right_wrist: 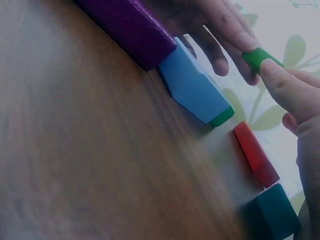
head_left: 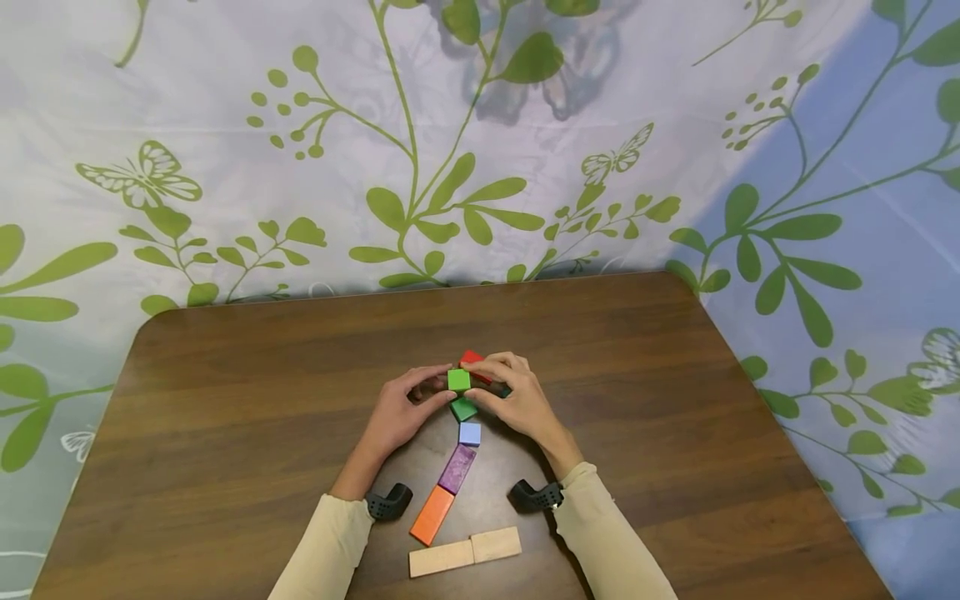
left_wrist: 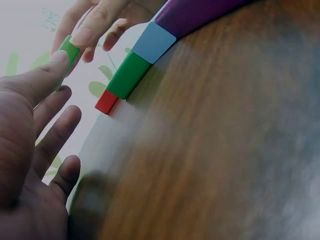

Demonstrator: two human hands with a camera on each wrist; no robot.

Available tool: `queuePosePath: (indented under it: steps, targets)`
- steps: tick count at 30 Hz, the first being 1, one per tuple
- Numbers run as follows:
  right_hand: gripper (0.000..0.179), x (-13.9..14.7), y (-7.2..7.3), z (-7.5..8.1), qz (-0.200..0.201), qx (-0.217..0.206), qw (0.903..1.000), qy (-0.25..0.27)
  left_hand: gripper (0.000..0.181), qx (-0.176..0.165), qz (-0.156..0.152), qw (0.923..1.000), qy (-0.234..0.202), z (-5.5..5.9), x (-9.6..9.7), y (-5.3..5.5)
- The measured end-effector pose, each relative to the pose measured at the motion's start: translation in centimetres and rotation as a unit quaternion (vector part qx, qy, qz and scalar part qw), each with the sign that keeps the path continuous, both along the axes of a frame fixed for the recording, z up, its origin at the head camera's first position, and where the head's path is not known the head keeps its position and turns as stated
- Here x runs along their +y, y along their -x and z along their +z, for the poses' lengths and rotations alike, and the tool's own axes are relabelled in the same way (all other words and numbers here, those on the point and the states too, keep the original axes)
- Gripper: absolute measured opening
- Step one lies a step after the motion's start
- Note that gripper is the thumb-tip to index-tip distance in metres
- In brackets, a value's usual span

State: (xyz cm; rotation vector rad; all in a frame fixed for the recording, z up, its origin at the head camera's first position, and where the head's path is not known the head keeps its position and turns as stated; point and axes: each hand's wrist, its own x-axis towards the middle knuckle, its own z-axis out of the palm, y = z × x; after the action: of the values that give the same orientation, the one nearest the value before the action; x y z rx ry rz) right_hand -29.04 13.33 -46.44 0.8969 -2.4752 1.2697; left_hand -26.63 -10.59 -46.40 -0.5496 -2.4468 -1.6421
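A light green block (head_left: 459, 381) is pinched between thumb and fingers of both my left hand (head_left: 400, 407) and my right hand (head_left: 519, 400), one hand at each side. In the wrist views the block is raised off the table. Just nearer to me lies a darker green block (head_left: 463, 408), then a light blue block (head_left: 469, 434), a purple block (head_left: 457, 469) and an orange block (head_left: 432, 516), set end to end in a bent line. A red block (head_left: 472, 358) lies beyond the hands. In the right wrist view, a teal block (right_wrist: 276, 212) sits near the red one.
Two plain wooden blocks (head_left: 441, 558) lie end to end near the table's front. The brown wooden table (head_left: 262, 400) has rounded far corners. Behind it and at the right hangs a white cloth (head_left: 322, 192) printed with green leaves and butterflies.
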Motion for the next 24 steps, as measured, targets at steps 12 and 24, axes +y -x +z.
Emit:
queuePosePath:
  steps: [12,24]
  targets:
    - [0.044,0.0,0.4,-1.2,0.018,0.020,0.9994,0.021,0.035,-0.006,0.013,0.9998,0.015,-0.4,0.0,0.1]
    - [0.044,-0.1,0.4,-1.1,0.002,0.004,0.9997,0.022,0.037,0.003,0.011,0.9996,0.027,-0.4,0.0,0.1]
